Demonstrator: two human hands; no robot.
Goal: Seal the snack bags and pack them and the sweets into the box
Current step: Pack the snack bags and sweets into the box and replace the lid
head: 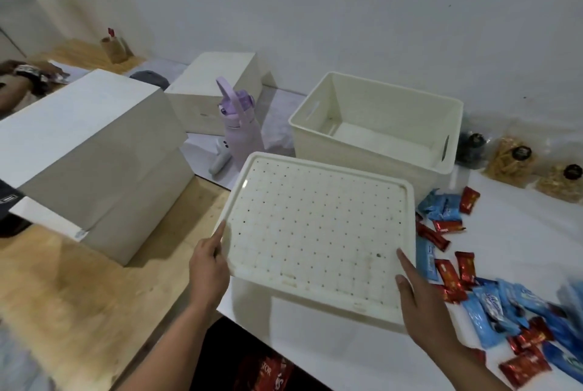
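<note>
I hold a cream perforated lid (318, 232) flat in front of me, above the table. My left hand (209, 267) grips its left edge and my right hand (416, 302) grips its right edge near the front corner. Behind the lid stands the open cream box (372, 128), which looks empty inside. Red and blue wrapped sweets (492, 299) lie scattered on the white table at the right. Clear snack bags (511, 160) with yellowish snacks and dark labels lie at the far right, beside the box.
A lilac water bottle (238, 125) stands left of the box. Two large white blocks (104, 150) sit on the wooden table at the left. Another person's arm (19, 81) shows at the far left edge. The wall lies close behind the box.
</note>
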